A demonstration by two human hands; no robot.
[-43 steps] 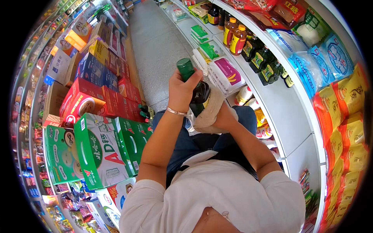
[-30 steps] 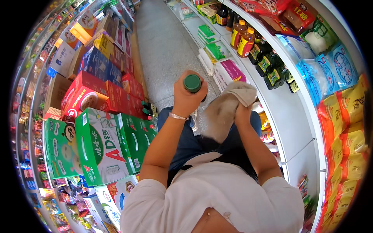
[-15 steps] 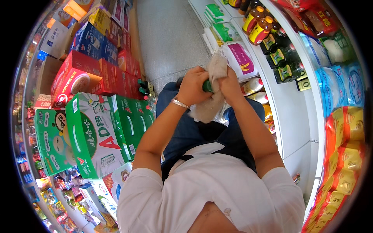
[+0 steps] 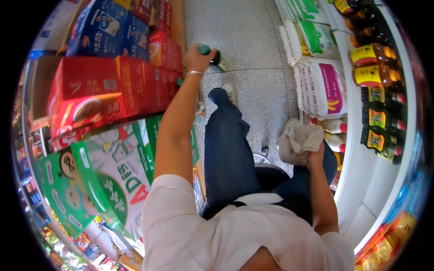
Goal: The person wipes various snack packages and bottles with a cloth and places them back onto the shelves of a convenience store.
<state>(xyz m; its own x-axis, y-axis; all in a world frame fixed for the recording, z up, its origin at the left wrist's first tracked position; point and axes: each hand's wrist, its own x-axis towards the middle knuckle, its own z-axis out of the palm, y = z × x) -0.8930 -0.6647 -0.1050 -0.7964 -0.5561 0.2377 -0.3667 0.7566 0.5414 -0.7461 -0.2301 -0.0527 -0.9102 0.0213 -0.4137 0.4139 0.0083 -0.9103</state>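
My left arm reaches forward to the far left, beside the stacked red cartons (image 4: 156, 83). My left hand (image 4: 197, 60) is closed round a dark bottle (image 4: 219, 60) with a green cap and a pale label; the bottle is low over the floor or on it, I cannot tell which. Near my right knee, my right hand (image 4: 316, 157) grips a bunched greyish-beige cloth (image 4: 298, 141). The cloth hangs apart from the bottle. Another green cap (image 4: 180, 81) shows beside the cartons, just under my left forearm.
Green-and-white drink cartons (image 4: 118, 176) are stacked at my left. White shelves (image 4: 357, 189) on the right bear dark sauce bottles (image 4: 377, 117), amber bottles (image 4: 373, 74) and white sacks (image 4: 323, 88). Between the two sides runs a speckled floor (image 4: 253, 49).
My hands have parted. The left has carried the bottle forward and left, toward the red cartons; the right has drawn the cloth back to the right. My view has shifted too.
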